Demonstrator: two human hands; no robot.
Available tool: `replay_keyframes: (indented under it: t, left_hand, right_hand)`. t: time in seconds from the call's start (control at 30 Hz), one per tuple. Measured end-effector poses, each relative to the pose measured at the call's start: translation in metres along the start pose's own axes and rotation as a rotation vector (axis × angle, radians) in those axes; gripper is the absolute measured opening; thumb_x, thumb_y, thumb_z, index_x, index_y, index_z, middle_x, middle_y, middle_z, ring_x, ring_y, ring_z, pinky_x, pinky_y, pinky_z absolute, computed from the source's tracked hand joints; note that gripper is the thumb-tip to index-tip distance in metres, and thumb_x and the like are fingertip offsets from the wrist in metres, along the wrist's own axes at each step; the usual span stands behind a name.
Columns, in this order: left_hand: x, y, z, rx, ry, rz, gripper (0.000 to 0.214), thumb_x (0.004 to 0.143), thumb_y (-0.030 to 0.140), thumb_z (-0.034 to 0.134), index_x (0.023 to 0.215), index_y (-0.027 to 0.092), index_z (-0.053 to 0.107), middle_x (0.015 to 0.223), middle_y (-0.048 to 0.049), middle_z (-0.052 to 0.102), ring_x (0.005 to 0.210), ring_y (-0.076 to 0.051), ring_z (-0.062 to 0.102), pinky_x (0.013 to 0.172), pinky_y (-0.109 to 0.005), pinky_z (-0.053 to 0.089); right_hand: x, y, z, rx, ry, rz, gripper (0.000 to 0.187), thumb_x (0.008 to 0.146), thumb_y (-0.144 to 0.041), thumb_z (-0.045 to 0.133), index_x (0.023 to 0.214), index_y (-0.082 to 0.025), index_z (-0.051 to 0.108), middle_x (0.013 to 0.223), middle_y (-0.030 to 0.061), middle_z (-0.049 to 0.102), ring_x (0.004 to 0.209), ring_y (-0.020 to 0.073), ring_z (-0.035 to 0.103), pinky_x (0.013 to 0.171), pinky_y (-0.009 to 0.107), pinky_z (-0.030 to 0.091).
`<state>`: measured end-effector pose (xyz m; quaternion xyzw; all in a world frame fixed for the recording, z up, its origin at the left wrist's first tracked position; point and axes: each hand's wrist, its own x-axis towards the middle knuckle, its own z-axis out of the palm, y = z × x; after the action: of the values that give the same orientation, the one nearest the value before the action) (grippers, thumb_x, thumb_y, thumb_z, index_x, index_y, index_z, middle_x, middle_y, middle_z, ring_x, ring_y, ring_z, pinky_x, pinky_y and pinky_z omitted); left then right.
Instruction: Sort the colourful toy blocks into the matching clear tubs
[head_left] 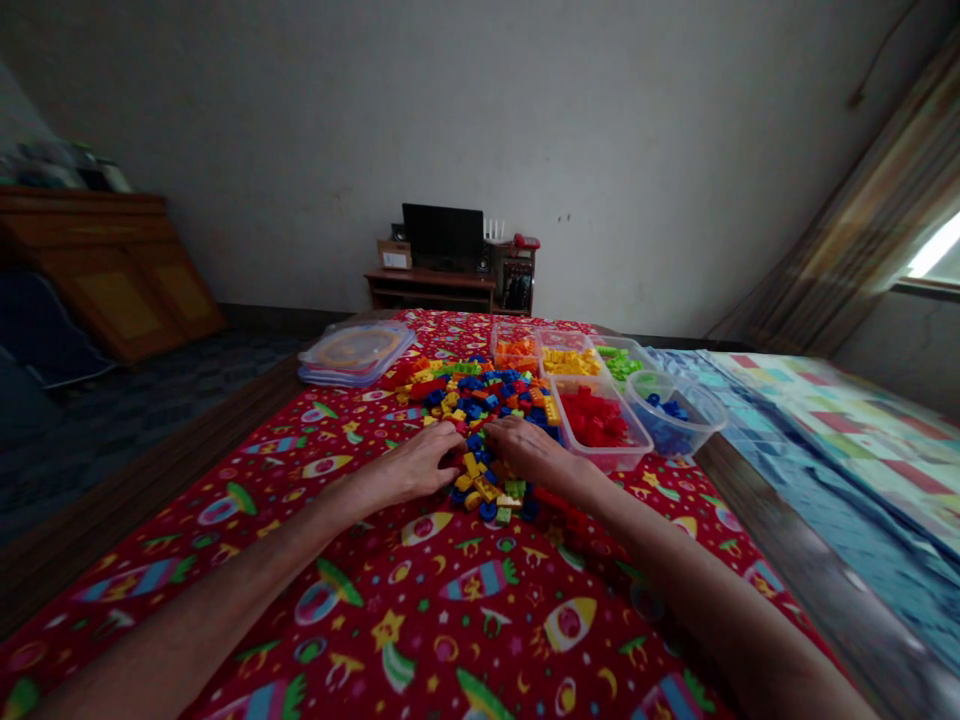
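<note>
A loose heap of plastic building bricks [480, 400] in red, blue, yellow, orange and green lies mid-table. At its near left edge is my left hand [424, 462], fingers bent over the bricks, with a gap between thumb and fingers. My right hand [525, 448] reaches into the heap from the right, fingers closed together and pointing down. What its fingertips hold, if anything, is hidden. Between and below the hands lie yellow bricks [480, 482], with a few green and blue pieces. Right of the right hand stands a clear box of red bricks [600, 418].
Behind the red box are clear boxes of orange bricks [516, 348], yellow bricks [571, 362] and green bricks [619, 364]. A round tub [705, 412] holds blue bricks. Stacked clear lids [356, 350] lie at left. A patterned red cloth [420, 610] covers the table; a bed [847, 420] adjoins it.
</note>
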<state>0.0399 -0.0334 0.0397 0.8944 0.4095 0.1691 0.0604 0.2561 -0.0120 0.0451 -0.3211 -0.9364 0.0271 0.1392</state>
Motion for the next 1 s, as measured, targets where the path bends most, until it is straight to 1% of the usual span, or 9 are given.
replay_keyframes:
  t: [0.1,0.2,0.37,0.47,0.57,0.7,0.77,0.83,1.0]
  left_hand:
    - [0.001,-0.001,0.000,0.002,0.006,-0.007,0.010,0.077,0.020,0.052,0.081,0.017,0.061,0.086,-0.0057,0.058,0.082,-0.019,0.057,0.074,-0.029,0.047]
    - [0.004,-0.003,-0.004,0.000,0.008,-0.035,0.011,0.077,0.026,0.056,0.077,0.017,0.063,0.082,-0.0053,0.061,0.078,-0.019,0.058,0.071,-0.029,0.047]
    - [0.007,-0.002,-0.012,-0.120,0.060,-0.220,0.017,0.074,0.035,0.062,0.074,0.019,0.067,0.074,-0.0026,0.069,0.068,-0.018,0.062,0.062,-0.026,0.045]
    - [0.007,0.005,-0.015,-0.262,0.108,-0.308,0.023,0.075,0.042,0.061,0.075,0.020,0.068,0.065,0.0006,0.068,0.061,-0.017,0.062,0.055,-0.023,0.045]
    - [0.007,0.012,-0.015,-0.399,0.130,-0.333,0.027,0.076,0.044,0.058,0.081,0.019,0.067,0.056,0.0019,0.065,0.055,-0.017,0.062,0.053,-0.023,0.047]
    - [0.009,0.018,-0.015,-0.502,0.149,-0.299,0.028,0.074,0.041,0.060,0.088,0.018,0.066,0.073,-0.0003,0.071,0.065,-0.018,0.065,0.058,-0.026,0.051]
    - [0.009,0.021,-0.015,-0.474,0.165,-0.281,0.025,0.072,0.037,0.061,0.087,0.019,0.066,0.081,-0.0010,0.072,0.072,-0.019,0.066,0.063,-0.027,0.051]
    - [0.009,0.024,-0.015,-0.461,0.168,-0.283,0.023,0.071,0.035,0.061,0.088,0.019,0.064,0.080,-0.0006,0.071,0.071,-0.019,0.066,0.062,-0.027,0.051]
    - [0.009,0.027,-0.014,-0.506,0.204,-0.285,0.034,0.072,0.039,0.064,0.098,0.019,0.057,0.077,-0.0005,0.069,0.068,-0.019,0.066,0.059,-0.028,0.052]
  right_hand:
    - [-0.003,0.011,0.002,0.050,0.076,0.010,0.019,0.082,-0.004,0.049,0.094,-0.012,0.062,0.083,0.0082,0.064,0.077,0.0144,0.055,0.070,0.024,0.039]
    - [-0.006,0.016,-0.005,0.096,0.113,0.088,0.020,0.082,-0.008,0.052,0.096,-0.014,0.065,0.083,0.0073,0.065,0.076,0.0141,0.056,0.068,0.023,0.039]
    - [-0.005,0.012,-0.021,0.167,0.161,0.146,0.028,0.078,-0.007,0.054,0.102,-0.014,0.068,0.086,0.0066,0.067,0.075,0.0138,0.059,0.066,0.021,0.038]
    - [-0.004,0.008,-0.028,0.217,0.241,0.110,0.032,0.080,-0.008,0.051,0.107,-0.013,0.067,0.090,0.0076,0.068,0.077,0.0139,0.059,0.067,0.022,0.039]
    - [-0.006,0.000,-0.033,0.251,0.265,0.045,0.034,0.082,-0.009,0.051,0.112,-0.013,0.064,0.093,0.0088,0.067,0.078,0.0142,0.059,0.067,0.022,0.039]
    - [-0.009,-0.015,-0.040,0.274,0.190,-0.028,0.034,0.084,-0.011,0.051,0.116,-0.016,0.060,0.095,0.0080,0.066,0.079,0.0136,0.058,0.068,0.021,0.039]
    - [-0.010,-0.020,-0.040,0.277,0.169,-0.059,0.031,0.085,-0.011,0.050,0.113,-0.016,0.061,0.093,0.0075,0.065,0.080,0.0137,0.058,0.068,0.021,0.038]
    - [-0.009,-0.023,-0.039,0.267,0.169,-0.077,0.025,0.086,-0.010,0.049,0.106,-0.015,0.062,0.088,0.0069,0.064,0.078,0.0132,0.057,0.067,0.020,0.038]
    - [-0.007,-0.018,-0.041,0.216,0.208,-0.064,0.016,0.086,-0.011,0.049,0.089,-0.013,0.064,0.079,0.0046,0.063,0.070,0.0107,0.053,0.064,0.020,0.036]
